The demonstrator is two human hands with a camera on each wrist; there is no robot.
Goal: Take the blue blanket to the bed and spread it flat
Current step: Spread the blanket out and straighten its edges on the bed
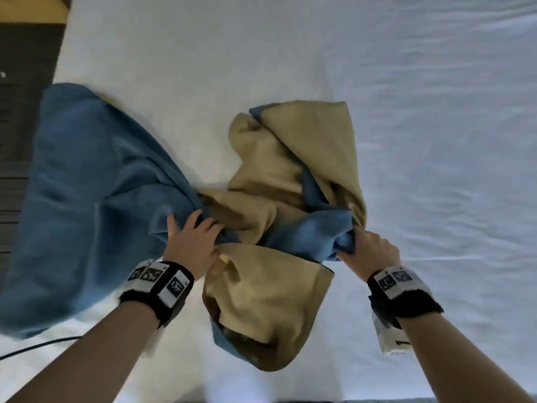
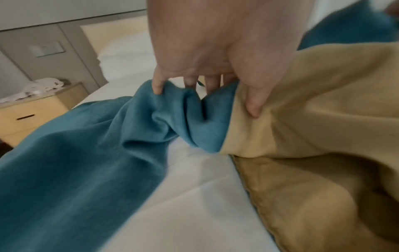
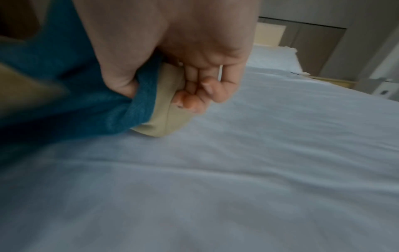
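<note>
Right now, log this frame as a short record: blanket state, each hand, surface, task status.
blanket: blue blanket with a tan reverse, bunched and twisted on the bed
left hand: left hand grips a blue fold near the middle
right hand: right hand grips a bunched edge, blue and tan
surface: white sheet, lightly wrinkled
status: on the bed, not yet spread flat

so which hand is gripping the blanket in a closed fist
The right hand: its fingers curl tight round a bunched fold of the blue blanket. The left hand only pinches it with straighter fingers.
</note>
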